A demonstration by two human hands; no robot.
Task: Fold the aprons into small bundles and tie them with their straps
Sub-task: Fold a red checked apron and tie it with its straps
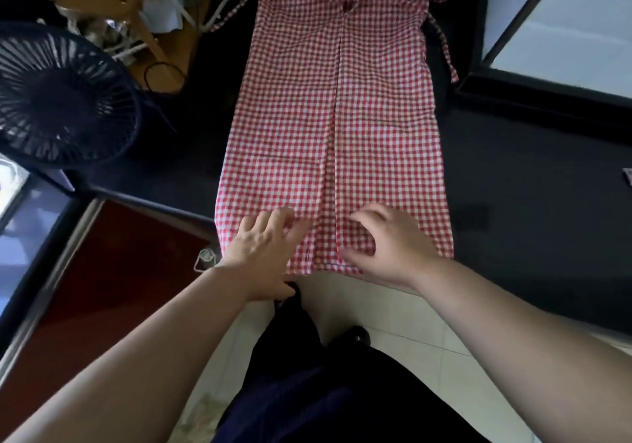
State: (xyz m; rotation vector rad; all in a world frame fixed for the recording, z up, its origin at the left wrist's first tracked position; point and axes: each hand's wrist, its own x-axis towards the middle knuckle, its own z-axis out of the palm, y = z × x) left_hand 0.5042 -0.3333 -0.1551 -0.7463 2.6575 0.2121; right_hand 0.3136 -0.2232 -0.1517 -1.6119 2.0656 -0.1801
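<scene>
Apron on dark counter, long axis near-to-far, sides folded to centre. Near hem sits under both hands, equally close; straps at far end. Left hand rests on the cloth, fingers loosely bent. Right hand thumb & fingers curl in, apparently pinching hem. No containers seen.

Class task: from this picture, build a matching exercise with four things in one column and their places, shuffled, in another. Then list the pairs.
1 apron; 2 fan; 3 left hand; 4 right hand.
A picture's left edge; B near hem, right of the centre fold; C spread lengthwise on the dark counter; D near hem, left of the centre fold.
Pairs: 1-C, 2-A, 3-D, 4-B.
</scene>
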